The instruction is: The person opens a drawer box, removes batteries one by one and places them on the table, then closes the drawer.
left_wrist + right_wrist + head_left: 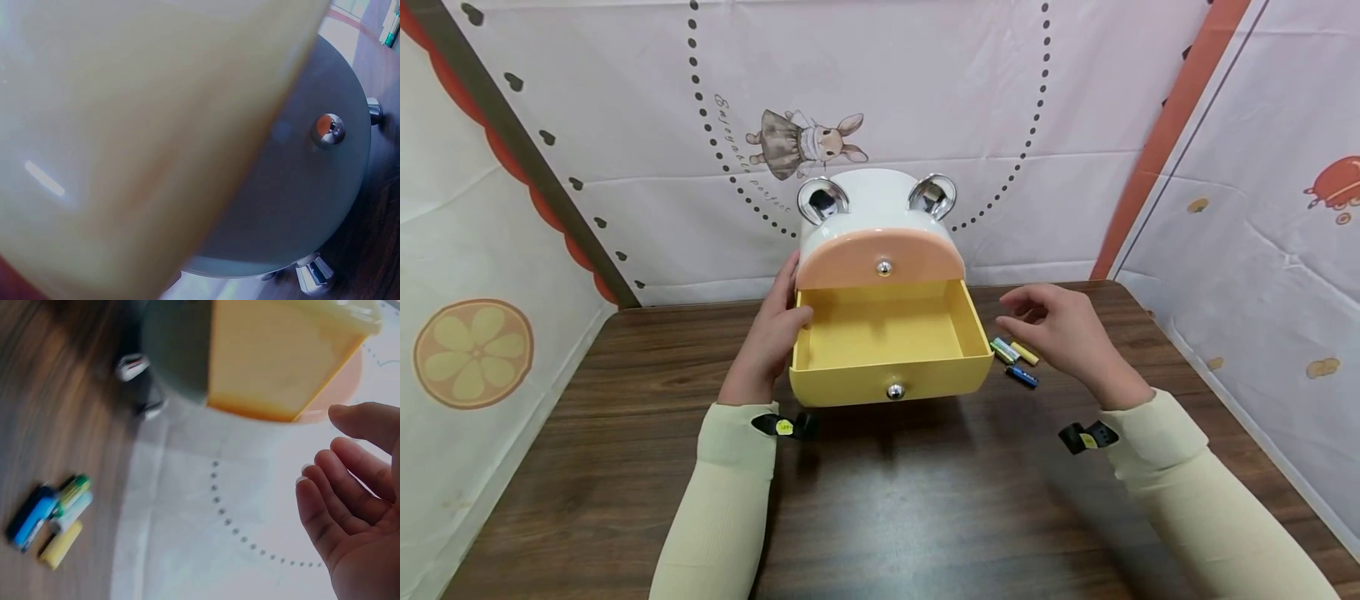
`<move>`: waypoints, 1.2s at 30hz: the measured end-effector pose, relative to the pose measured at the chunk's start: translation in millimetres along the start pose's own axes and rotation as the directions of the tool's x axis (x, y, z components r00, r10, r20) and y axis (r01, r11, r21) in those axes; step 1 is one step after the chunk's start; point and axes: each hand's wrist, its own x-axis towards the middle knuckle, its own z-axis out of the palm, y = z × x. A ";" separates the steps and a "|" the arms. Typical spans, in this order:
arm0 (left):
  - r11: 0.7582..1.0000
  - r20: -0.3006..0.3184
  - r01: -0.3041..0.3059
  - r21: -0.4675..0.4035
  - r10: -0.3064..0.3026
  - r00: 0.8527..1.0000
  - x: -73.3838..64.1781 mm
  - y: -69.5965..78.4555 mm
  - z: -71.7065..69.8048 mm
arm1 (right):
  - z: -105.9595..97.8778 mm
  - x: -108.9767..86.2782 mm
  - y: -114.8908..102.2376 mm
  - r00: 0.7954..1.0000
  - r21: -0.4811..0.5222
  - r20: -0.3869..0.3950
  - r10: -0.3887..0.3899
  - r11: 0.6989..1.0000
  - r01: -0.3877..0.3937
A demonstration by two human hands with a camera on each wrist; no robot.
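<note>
A small drawer box (876,196) with a white top and silver ears stands against the back cloth. Its yellow drawer (891,386) is pulled out below a closed peach drawer (917,254). My left hand (769,337) grips the box's left side, thumb at the yellow drawer's rim and the other fingers partly hidden behind. To the right, my right hand (1060,333) hovers with loosely curled fingers, holding nothing. Beneath it lie several batteries, among them a blue battery (1022,376) and a yellow battery (1024,353). In the left wrist view a grey-blue lower drawer (281,187) shows.
The box stands on a dark wooden table (880,500). Printed cloth (925,75) hangs behind it and along both sides. Silver feet (132,367) hold the box up, as seen in the right wrist view.
</note>
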 end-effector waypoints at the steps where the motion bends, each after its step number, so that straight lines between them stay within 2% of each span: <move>1: 1.000 0.000 -0.002 0.001 0.002 1.000 0.1 -0.4 -0.1 | -0.9 0.3 -3.4 1.000 0.006 -0.007 -0.008 1.000 0.008; 7: 1.000 0.000 0.000 0.009 0.000 1.000 -0.6 -0.7 -0.6 | -6.9 4.0 -25.2 0.999 0.057 0.008 -0.033 0.998 0.032; 13: 1.000 -0.001 0.013 0.015 -0.013 1.000 -1.5 0.7 -0.5 | -6.6 10.5 -44.9 0.995 0.104 0.092 -0.036 0.994 0.027; 17: 1.000 -0.001 0.015 0.009 -0.015 1.000 -1.8 1.7 -0.5 | -2.6 16.3 -54.1 0.983 0.118 0.168 -0.067 0.992 0.047; 23: 1.000 -0.001 0.023 0.016 -0.023 1.000 -2.3 3.0 -0.1 | 3.5 24.5 -64.7 0.946 0.081 0.302 -0.115 0.992 0.095; 29: 0.999 -0.003 0.028 0.023 -0.028 1.000 -2.0 3.7 0.1 | 7.5 31.3 -76.6 0.908 0.076 0.386 -0.165 0.986 0.147; 36: 0.999 -0.004 0.032 0.019 -0.032 0.999 -1.4 2.5 -0.7 | 19.0 42.2 -87.3 0.834 0.082 0.510 -0.208 0.978 0.193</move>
